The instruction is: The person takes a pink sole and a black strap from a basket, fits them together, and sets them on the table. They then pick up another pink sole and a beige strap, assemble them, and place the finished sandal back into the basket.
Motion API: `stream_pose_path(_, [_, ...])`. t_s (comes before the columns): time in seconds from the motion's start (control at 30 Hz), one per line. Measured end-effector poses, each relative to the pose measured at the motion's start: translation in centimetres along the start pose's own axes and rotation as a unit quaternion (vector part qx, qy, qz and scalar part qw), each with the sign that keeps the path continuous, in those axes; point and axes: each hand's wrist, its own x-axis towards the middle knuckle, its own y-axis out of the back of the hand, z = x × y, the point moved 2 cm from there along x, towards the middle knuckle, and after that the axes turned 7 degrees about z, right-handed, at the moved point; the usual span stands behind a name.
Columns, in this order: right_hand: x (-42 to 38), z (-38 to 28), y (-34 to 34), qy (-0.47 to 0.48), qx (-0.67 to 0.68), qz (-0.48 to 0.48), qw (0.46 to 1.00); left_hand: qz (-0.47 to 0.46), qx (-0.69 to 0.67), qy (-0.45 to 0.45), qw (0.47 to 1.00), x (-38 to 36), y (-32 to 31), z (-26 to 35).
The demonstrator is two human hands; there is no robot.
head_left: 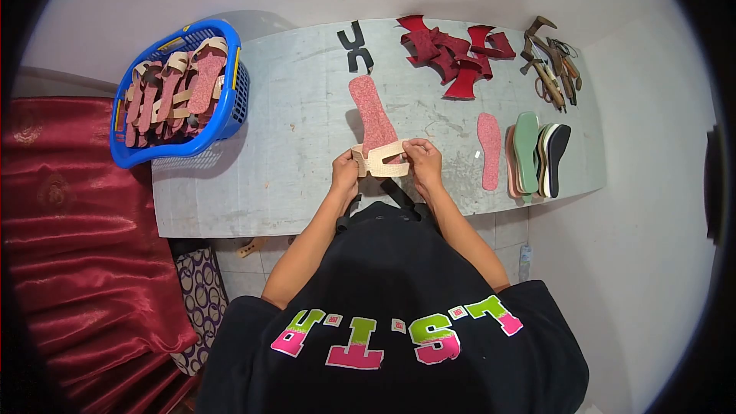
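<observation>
Over at the far left a red cloth (69,207) drapes beside the table (268,184), and a blue basket (230,54) full of finished sandals sits on the table's left corner. Moving in, your left hand (345,171) is closed, pinching the left end of a beige strap piece (381,162) near the front edge of the table. That strap wraps across the lower part of a pink insole (373,111) lying lengthwise on the table. Your right hand (424,161) grips the strap's right end, fingers curled over it. Behind, a black cut piece (355,47) and a heap of red cut pieces (448,54) lie near the back edge. Farther right, a second pink insole (488,149) lies flat, then a stack of soles (537,153), with tools (552,61) at the back corner
</observation>
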Motion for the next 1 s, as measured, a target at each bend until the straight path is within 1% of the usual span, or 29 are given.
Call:
stream_pose_path(0.1, [-0.2,-0.2,-0.1,-0.005,0.0,0.004,1.0,-0.021,-0.012,0.015,1.0,0.4,0.2,-0.6])
stream_pose_path(0.17, [-0.2,0.0,0.0,-0.027,-0.008,-0.014,1.0,-0.015,-0.006,0.013,1.0,0.2,0.0,-0.4])
stream_pose_path(0.23, [-0.4,-0.3,-0.3,-0.03,-0.021,-0.014,0.999,-0.01,-0.002,0.011,1.0,0.1,-0.2,-0.3])
stream_pose_path(0.3, [-0.4,-0.4,-0.4,-0.033,-0.034,-0.014,0.999,0.009,0.055,-0.014,0.998,0.2,-0.1,-0.3])
stream_pose_path(0.33, [-0.4,-0.5,-0.3,-0.037,-0.028,-0.036,0.998,0.008,0.055,-0.014,0.998,0.7,0.2,-0.8])
stream_pose_path(0.37, [-0.3,-0.5,-0.2,-0.041,-0.023,-0.058,0.997,0.007,0.052,-0.033,0.998,1.3,0.7,-1.3])
stream_pose_path(0.4, [-0.3,-0.8,-0.1,-0.041,-0.023,-0.057,0.997,0.005,0.048,-0.052,0.997,1.3,0.6,-1.2])
stream_pose_path(0.43, [-0.5,-1.0,-0.1,-0.052,-0.002,-0.085,0.995,0.005,0.048,-0.051,0.998,1.3,0.6,-1.1])
stream_pose_path(0.47, [-0.6,-1.1,-0.1,-0.063,0.019,-0.114,0.991,0.012,0.069,-0.062,0.996,1.4,0.7,-1.0])
stream_pose_path(0.5, [-0.9,-1.4,-0.5,-0.064,0.018,-0.114,0.991,0.018,0.09,-0.072,0.993,1.3,0.6,-0.8])
stream_pose_path(0.53, [-1.4,-1.7,-1.0,-0.06,0.011,-0.097,0.993,0.019,0.089,-0.072,0.993,1.1,0.4,-0.6])
stream_pose_path(0.6, [-1.6,-1.6,-1.6,-0.055,0.004,-0.079,0.995,0.02,0.115,-0.115,0.986,0.8,0.0,-0.1])
stream_pose_path(0.67, [-1.1,-1.0,-1.3,-0.019,-0.022,-0.049,0.998,0.02,0.116,-0.116,0.986,0.5,-0.5,0.0])
stream_pose_path(0.73, [-0.3,-0.2,-0.8,-0.011,-0.049,-0.034,0.998,0.022,0.119,-0.116,0.986,0.0,-0.7,0.4])
stream_pose_path(0.8, [0.4,-0.1,-0.4,-0.001,-0.076,-0.017,0.997,-0.003,0.115,-0.089,0.989,-0.1,-0.9,0.4])
stream_pose_path(0.83, [0.5,-0.1,-0.4,-0.012,-0.076,-0.005,0.997,-0.002,0.116,-0.086,0.989,0.0,-0.7,0.3])
stream_pose_path(0.9, [0.3,-0.3,-0.6,-0.025,-0.077,0.008,0.997,-0.041,0.091,-0.068,0.993,0.3,-0.5,-0.2])
stream_pose_path(1.0, [0.0,-0.5,-1.2,-0.03,-0.085,0.044,0.995,-0.022,0.072,-0.04,0.996,1.1,-0.2,-0.7])
